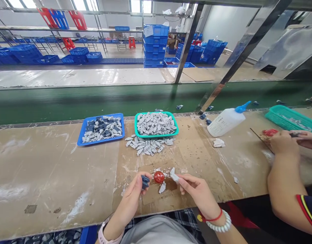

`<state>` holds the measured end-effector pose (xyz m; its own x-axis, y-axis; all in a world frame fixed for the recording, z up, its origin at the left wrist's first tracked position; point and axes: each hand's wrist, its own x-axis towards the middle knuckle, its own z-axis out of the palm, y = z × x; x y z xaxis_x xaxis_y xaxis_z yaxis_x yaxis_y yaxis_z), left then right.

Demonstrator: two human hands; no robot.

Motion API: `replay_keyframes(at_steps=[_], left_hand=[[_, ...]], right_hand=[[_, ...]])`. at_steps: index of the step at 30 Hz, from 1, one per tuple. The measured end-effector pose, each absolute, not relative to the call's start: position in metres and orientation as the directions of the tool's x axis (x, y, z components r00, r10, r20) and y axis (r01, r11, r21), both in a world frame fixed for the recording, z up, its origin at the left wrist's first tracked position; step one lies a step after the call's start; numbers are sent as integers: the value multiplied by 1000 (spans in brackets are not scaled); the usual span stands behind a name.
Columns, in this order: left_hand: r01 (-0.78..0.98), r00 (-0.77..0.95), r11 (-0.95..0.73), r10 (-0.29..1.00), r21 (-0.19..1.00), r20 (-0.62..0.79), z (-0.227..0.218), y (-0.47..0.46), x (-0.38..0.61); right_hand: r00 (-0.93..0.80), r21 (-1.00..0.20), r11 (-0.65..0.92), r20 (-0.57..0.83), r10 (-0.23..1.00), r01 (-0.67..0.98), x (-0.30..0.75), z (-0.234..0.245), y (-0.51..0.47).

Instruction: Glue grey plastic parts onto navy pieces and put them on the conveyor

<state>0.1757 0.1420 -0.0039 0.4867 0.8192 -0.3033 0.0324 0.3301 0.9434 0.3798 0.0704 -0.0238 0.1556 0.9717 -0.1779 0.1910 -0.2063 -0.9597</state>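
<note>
Here we are at the bench, and right in the middle of the action is a small dark blue plastic piece (145, 182), blocky and chipped-looking, with a pale grey piece (174, 175) just across from it. Our left hand (130, 203) is closed up, thumb and fingers pinching the blue piece at the near edge of a stained cardboard sheet (156, 195). Our right hand (198, 193) is nearly closed too, with the grey piece nipped at its fingertips, and the two hands stay apart.

Between them sits a glossy red disc (159, 177) on the cardboard, touching neither hand, with a loose grey chip (162, 187) just below it. Farther out, we've got a blue tray (101, 142) of mixed blue and grey pieces on the left and a teal tray (156, 135) heaped with grey ones beside it. A loose spill of grey pieces (148, 145) lies just in front of the teal tray. To the right stands a white squeeze bottle (226, 122) with a blue nozzle, lying on its side. At far right, a co-worker's hands (283, 142) work over a red smear (270, 132).
</note>
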Motion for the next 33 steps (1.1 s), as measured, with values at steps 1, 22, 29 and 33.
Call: replay_keyframes(at_steps=[1,22,29,33], left_hand=[[49,490,321,817,946,-303,-1,142,179],[268,536,-49,838,962,-107,18,132,219],[242,433,2,895,970,-110,9,131,203],[298,140,126,975,946,-174,-2,130,145]], right_hand=[[169,-962,-215,-187,968,166,379,-22,71],[27,-767,259,338,941,587,343,21,71],[-254,-716,375,277,927,589,338,21,79],[-249,-664,382,290,924,643,360,18,113]])
